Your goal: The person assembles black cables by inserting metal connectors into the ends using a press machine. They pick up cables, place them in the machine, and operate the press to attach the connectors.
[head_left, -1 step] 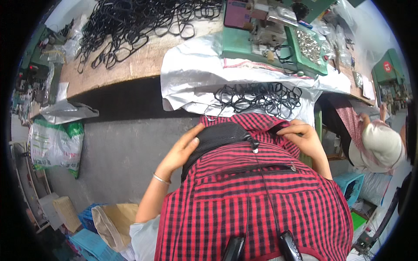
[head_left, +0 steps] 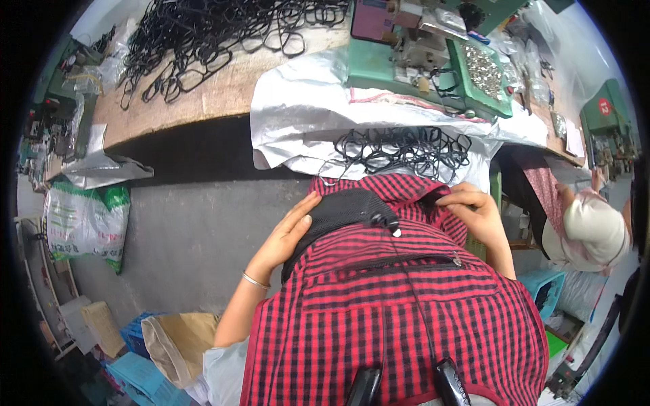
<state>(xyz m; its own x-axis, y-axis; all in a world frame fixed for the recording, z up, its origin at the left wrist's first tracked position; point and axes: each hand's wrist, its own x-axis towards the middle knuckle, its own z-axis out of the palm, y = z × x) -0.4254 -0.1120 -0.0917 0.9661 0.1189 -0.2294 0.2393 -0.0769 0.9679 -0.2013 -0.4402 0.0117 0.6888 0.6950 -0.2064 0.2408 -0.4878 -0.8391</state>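
My left hand (head_left: 287, 235) lies with fingers stretched out along the side of a black mesh pouch (head_left: 342, 213) at my waist. A silvery bangle circles that wrist. My right hand (head_left: 478, 211) has its fingers bent and pinched at a fold of the red-and-black checked apron (head_left: 406, 304), beside a dark opening in the cloth. Its fingertips are partly hidden by the fabric. Just beyond the apron's lower edge, a tangle of black cord loops (head_left: 406, 150) rests on a white plastic sheet (head_left: 288, 101).
On the wooden bench (head_left: 210, 95) lies a large heap of black loops (head_left: 196, 40). A green machine (head_left: 379, 68) carries a tray of small metal pieces (head_left: 482, 71). A printed sack (head_left: 88, 220) stands at left, crates (head_left: 142, 379) lower left. Another person (head_left: 589, 230) sits at right.
Almost nothing differs. My left hand has shifted very slightly on the pouch, and the fingers of my right hand have moved a little at the apron fold.
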